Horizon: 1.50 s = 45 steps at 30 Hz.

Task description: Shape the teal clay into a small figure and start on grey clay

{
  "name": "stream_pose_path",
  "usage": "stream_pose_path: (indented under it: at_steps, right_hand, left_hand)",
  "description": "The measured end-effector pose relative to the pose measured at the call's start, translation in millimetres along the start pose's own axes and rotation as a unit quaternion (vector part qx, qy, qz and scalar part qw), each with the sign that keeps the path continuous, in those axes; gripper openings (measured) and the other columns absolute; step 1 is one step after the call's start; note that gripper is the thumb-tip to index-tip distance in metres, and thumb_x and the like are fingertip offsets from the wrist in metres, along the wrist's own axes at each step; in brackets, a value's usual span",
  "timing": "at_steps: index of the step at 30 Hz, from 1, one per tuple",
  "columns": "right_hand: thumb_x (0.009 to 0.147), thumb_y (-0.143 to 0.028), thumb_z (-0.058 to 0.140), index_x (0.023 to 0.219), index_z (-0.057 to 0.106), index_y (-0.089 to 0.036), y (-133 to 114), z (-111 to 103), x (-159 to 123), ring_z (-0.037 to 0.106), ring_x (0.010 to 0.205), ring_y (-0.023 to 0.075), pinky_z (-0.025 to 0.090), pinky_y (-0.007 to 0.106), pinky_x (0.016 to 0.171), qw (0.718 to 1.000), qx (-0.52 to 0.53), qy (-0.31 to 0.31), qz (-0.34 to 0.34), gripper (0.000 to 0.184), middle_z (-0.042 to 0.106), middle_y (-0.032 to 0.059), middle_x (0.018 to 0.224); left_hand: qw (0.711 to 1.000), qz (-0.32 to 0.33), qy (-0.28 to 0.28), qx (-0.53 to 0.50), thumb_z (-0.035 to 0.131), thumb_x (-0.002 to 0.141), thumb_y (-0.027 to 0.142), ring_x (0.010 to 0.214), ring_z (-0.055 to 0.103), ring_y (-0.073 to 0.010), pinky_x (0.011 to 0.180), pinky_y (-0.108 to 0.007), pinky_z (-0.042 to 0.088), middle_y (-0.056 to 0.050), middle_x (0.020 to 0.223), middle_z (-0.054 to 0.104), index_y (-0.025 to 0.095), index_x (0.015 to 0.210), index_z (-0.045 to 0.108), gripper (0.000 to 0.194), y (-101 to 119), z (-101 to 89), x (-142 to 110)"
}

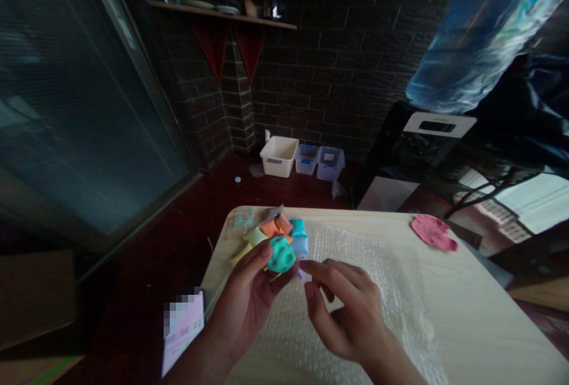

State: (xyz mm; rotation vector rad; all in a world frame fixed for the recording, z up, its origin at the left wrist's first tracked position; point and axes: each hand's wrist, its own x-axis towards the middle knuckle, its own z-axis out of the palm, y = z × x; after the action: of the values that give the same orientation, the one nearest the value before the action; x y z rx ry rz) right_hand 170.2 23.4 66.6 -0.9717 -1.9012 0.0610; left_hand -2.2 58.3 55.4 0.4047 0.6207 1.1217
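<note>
A flattened lump of teal modelling clay (281,255) with dents in its face is held up over the table. My left hand (251,296) grips it between the thumb and the fingers, some of which are hidden behind it. Just to the right, my right hand (344,308) points its index finger towards the clay's edge, the thumb apart below it and the other fingers curled. I see nothing in that hand. Behind the clay lie several soft packets in colours, among them a blue packet (299,228) and an orange packet (269,228).
Bubble wrap (377,278) covers the middle of the wooden table (471,302). A flat pink clay piece (433,232) lies near the far right edge. A phone (183,328) stands at the left edge. Beyond are a white basket (279,156) and a water dispenser (393,153).
</note>
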Motion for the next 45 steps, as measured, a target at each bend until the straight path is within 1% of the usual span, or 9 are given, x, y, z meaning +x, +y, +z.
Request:
stream_pose_path:
  at_steps: [3, 9, 16, 24, 28, 32, 36, 39, 45]
  right_hand:
    - [0.091, -0.011, 0.055, 0.116, 0.066, -0.018, -3, -1, 0, 0.062, 0.055, 0.0163, 0.055, 0.032, 0.054, 1.000, -0.012, 0.007, -0.013, 0.028, 0.067, 0.0009, 0.069]
    - [0.091, -0.010, 0.055, 0.123, 0.067, -0.015, -5, 3, 0, 0.065, 0.058, 0.0179, 0.056, 0.032, 0.052, 0.998, -0.028, -0.008, -0.058, 0.034, 0.070, 0.0049, 0.074]
    - [0.091, -0.011, 0.056, 0.127, 0.065, -0.013, -3, 4, 0, 0.062, 0.056, 0.0176, 0.055, 0.032, 0.052, 0.999, -0.029, -0.019, -0.042, 0.037, 0.068, 0.0036, 0.071]
    - [0.094, -0.012, 0.058, 0.129, 0.063, -0.012, -1, 6, -3, 0.061, 0.056, 0.0183, 0.052, 0.033, 0.050, 0.996, -0.074, -0.022, -0.043, 0.036, 0.067, 0.0039, 0.073]
    - [0.096, -0.014, 0.058, 0.135, 0.061, -0.013, 4, 6, -3, 0.062, 0.057, 0.0190, 0.053, 0.034, 0.051, 0.993, -0.101, -0.049, -0.041, 0.039, 0.068, 0.0044, 0.076]
    - [0.098, -0.017, 0.058, 0.137, 0.060, -0.015, 8, 8, -4, 0.063, 0.059, 0.0191, 0.054, 0.034, 0.054, 0.991, -0.106, -0.071, -0.032, 0.039, 0.069, 0.0048, 0.080]
    - [0.099, -0.019, 0.058, 0.135, 0.060, -0.014, 9, 9, -5, 0.065, 0.061, 0.0198, 0.056, 0.035, 0.056, 0.991, -0.099, -0.089, -0.021, 0.036, 0.070, 0.0057, 0.082]
    - [0.099, -0.019, 0.058, 0.133, 0.061, -0.014, 9, 9, -4, 0.066, 0.062, 0.0200, 0.056, 0.035, 0.056, 0.992, -0.089, -0.092, -0.022, 0.035, 0.071, 0.0063, 0.083]
    - [0.098, -0.017, 0.056, 0.132, 0.061, -0.014, 8, 11, -4, 0.064, 0.060, 0.0188, 0.054, 0.033, 0.054, 0.993, -0.077, -0.080, -0.029, 0.035, 0.071, 0.0059, 0.082]
  left_hand:
    - [1.000, -0.015, 0.006, -0.018, 0.074, 0.094, 0.023, 0.097, 0.076, -0.0216, 0.085, -0.032, 0.065, -0.010, 0.115, 0.078, 0.017, 0.131, 0.069, 0.038, 1, -0.8, 1]
    - [0.998, -0.035, 0.004, -0.049, 0.069, 0.098, 0.025, 0.090, 0.076, -0.0194, 0.082, -0.029, 0.064, -0.011, 0.108, 0.078, 0.015, 0.128, 0.070, 0.032, 3, 1.9, 2]
    - [0.999, -0.017, -0.001, -0.043, 0.073, 0.094, 0.017, 0.097, 0.075, -0.0203, 0.085, -0.030, 0.065, -0.011, 0.114, 0.077, 0.017, 0.119, 0.072, 0.026, 5, 3.2, -1]
    - [0.998, -0.012, -0.033, -0.046, 0.078, 0.091, 0.020, 0.097, 0.074, -0.0183, 0.086, -0.029, 0.065, -0.008, 0.110, 0.077, 0.016, 0.109, 0.074, 0.019, 2, 1.4, 0]
    - [0.999, -0.018, -0.019, -0.028, 0.077, 0.092, 0.023, 0.096, 0.074, -0.0190, 0.085, -0.030, 0.066, -0.009, 0.114, 0.076, 0.017, 0.110, 0.073, 0.019, 0, -0.6, 0]
    - [1.000, -0.016, -0.009, -0.011, 0.077, 0.092, 0.023, 0.096, 0.075, -0.0198, 0.085, -0.031, 0.065, -0.008, 0.106, 0.076, 0.016, 0.100, 0.075, 0.011, 0, -2.2, 2]
    - [1.000, -0.013, -0.019, -0.008, 0.076, 0.093, 0.020, 0.095, 0.074, -0.0174, 0.084, -0.028, 0.065, -0.008, 0.110, 0.077, 0.016, 0.104, 0.076, 0.012, 1, -2.4, 2]
    - [0.999, -0.017, -0.027, -0.005, 0.075, 0.094, 0.019, 0.094, 0.074, -0.0160, 0.083, -0.025, 0.064, -0.008, 0.109, 0.078, 0.016, 0.106, 0.077, 0.012, 2, -2.4, 1]
    - [0.999, -0.004, -0.041, 0.013, 0.078, 0.092, 0.022, 0.090, 0.072, -0.0150, 0.084, -0.025, 0.063, -0.005, 0.099, 0.076, 0.016, 0.095, 0.077, 0.007, 3, -3.2, 2]
